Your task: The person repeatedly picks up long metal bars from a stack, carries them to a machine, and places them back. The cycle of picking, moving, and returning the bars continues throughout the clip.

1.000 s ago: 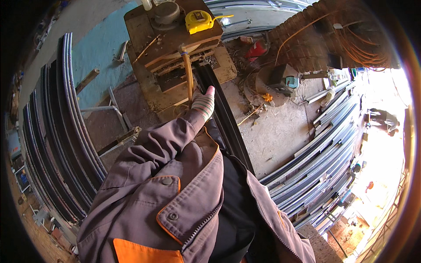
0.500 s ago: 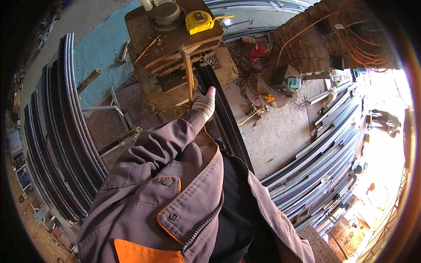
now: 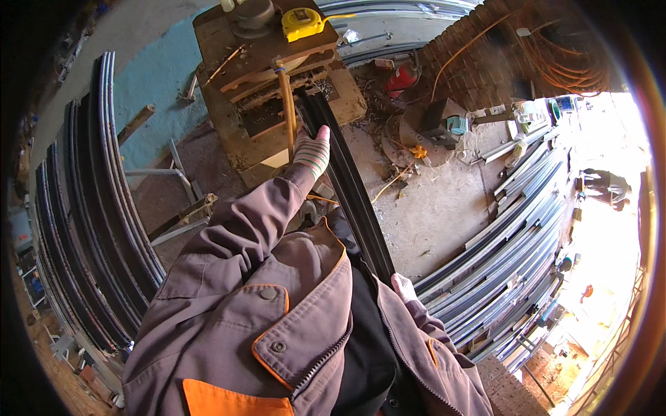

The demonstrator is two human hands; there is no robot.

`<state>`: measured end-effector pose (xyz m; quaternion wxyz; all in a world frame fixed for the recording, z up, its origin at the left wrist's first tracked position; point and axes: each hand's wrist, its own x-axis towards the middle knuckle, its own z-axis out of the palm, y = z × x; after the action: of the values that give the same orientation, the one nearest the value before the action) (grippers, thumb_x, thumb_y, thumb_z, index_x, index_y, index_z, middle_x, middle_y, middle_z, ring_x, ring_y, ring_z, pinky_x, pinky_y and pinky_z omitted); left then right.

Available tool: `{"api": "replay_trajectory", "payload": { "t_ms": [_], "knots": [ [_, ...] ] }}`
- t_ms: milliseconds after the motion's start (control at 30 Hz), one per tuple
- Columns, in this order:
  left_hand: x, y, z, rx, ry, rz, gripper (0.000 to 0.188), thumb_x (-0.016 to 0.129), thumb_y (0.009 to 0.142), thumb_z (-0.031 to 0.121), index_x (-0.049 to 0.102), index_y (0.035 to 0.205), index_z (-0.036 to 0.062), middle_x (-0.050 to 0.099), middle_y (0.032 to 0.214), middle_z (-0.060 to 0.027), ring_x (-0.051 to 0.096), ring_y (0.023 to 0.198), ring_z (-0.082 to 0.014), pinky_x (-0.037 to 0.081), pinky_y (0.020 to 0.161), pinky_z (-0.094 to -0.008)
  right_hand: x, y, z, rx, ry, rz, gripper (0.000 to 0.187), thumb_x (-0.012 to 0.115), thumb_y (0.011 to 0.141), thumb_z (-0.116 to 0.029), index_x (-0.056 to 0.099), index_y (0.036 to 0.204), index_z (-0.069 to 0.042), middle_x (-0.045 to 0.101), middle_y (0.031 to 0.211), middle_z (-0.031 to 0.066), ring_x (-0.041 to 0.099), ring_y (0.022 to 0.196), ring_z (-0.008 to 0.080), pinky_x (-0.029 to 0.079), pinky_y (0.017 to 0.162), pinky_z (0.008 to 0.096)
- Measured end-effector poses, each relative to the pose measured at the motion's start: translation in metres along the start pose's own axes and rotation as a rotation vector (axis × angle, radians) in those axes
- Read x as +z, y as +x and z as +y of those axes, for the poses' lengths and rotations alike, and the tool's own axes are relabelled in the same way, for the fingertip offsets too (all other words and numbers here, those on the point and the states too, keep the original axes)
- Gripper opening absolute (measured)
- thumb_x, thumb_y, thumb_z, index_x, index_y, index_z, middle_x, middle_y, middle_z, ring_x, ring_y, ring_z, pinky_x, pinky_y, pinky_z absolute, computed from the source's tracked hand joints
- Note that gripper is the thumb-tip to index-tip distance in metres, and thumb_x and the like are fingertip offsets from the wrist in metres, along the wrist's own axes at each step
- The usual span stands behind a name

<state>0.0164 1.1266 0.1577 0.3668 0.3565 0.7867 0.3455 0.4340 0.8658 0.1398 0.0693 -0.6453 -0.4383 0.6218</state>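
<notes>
A long dark grooved metal profile (image 3: 354,201) runs from the rusty machine (image 3: 319,104) back toward my body. My left hand (image 3: 312,151), in a striped glove with bare fingertips, grips its left edge near the machine, thumb uppermost. Close to my jacket, my right hand (image 3: 404,286) holds the near part of the profile by its right side; most of its fingers are hidden. The far end of the profile lies in the machine's debris-littered opening. A brownish hose (image 3: 286,104) hangs down the machine beside my left hand. A yellow tape measure (image 3: 303,25) rests on top.
Stacked dark profiles (image 3: 104,187) stand along the left, and many lighter metal lengths (image 3: 492,263) lie to the right. Beyond the machine's right side are a red canister (image 3: 400,81), a dark box (image 3: 442,121) and a brick wall (image 3: 479,48) with coiled orange cable (image 3: 565,69).
My right hand has come into view at the near part of the profile. The machine, profile and left hand sit slightly further left in the picture.
</notes>
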Motion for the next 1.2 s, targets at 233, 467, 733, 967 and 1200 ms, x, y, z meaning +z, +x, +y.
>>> {"api": "replay_trajectory", "payload": {
  "t_ms": [233,467,733,967,1200],
  "knots": [
    [0.003,0.001,-0.016,-0.142,-0.03,-0.077,0.078,0.052,0.087,0.069,0.062,0.087,-0.0092,0.064,0.093,-0.0126,0.059,0.089,-0.032,0.046,0.082,-0.0466,0.024,0.065,0.006,-0.022,-0.27,-0.059,0.048,0.049,0.096,-0.048,0.065,0.112,-0.005,0.067,0.109,0.0163,0.062,0.107,0.0305,0.045,0.097,0.0407],
    [-0.003,0.031,-0.046,-0.108,0.172,0.12,0.106,0.054,0.081,0.08,0.057,0.121,-0.0181,0.059,0.128,-0.0338,0.059,0.116,-0.043,0.046,0.1,-0.0457,0.039,0.091,0.008,-0.002,-0.316,-0.015,0.09,0.041,0.086,-0.08,0.056,0.129,-0.002,0.059,0.13,0.0269,0.053,0.124,0.0437,0.041,0.104,0.0472],
    [0.055,-0.061,-0.057,-0.094,-0.658,-0.265,0.09,0.069,0.084,0.065,0.052,0.134,-0.0078,0.061,0.131,-0.0121,0.06,0.112,-0.0241,0.048,0.101,-0.0381,-0.017,0.015,0.079,-0.034,-0.4,0.121,0.079,0.055,0.083,-0.077,0.061,0.114,-0.005,0.067,0.11,0.0232,0.063,0.105,0.0429,0.048,0.089,0.0459],
    [0.106,-0.158,0.062,0.35,-0.068,-0.562,0.086,0.053,0.093,0.066,0.05,0.139,-0.0064,0.054,0.142,-0.017,0.051,0.128,-0.0292,0.037,0.11,-0.038,-0.092,-0.064,0.122,-0.006,-0.6,0.316,0.068,0.073,0.075,-0.065,0.064,0.106,-0.005,0.07,0.098,0.0229,0.068,0.095,0.0413,0.053,0.079,0.045],
    [0.144,-0.28,0.175,0.447,-0.658,-0.973,0.05,0.072,0.092,0.037,0.055,0.131,0.0093,0.061,0.116,-0.0022,0.058,0.109,-0.0145,0.051,0.093,-0.0347,-0.138,-0.099,0.145,-0.151,-0.433,0.753,0.049,0.086,0.069,-0.042,0.058,0.091,-0.007,0.064,0.078,0.014,0.064,0.07,0.0327,0.052,0.068,0.0401]
  ]
}}
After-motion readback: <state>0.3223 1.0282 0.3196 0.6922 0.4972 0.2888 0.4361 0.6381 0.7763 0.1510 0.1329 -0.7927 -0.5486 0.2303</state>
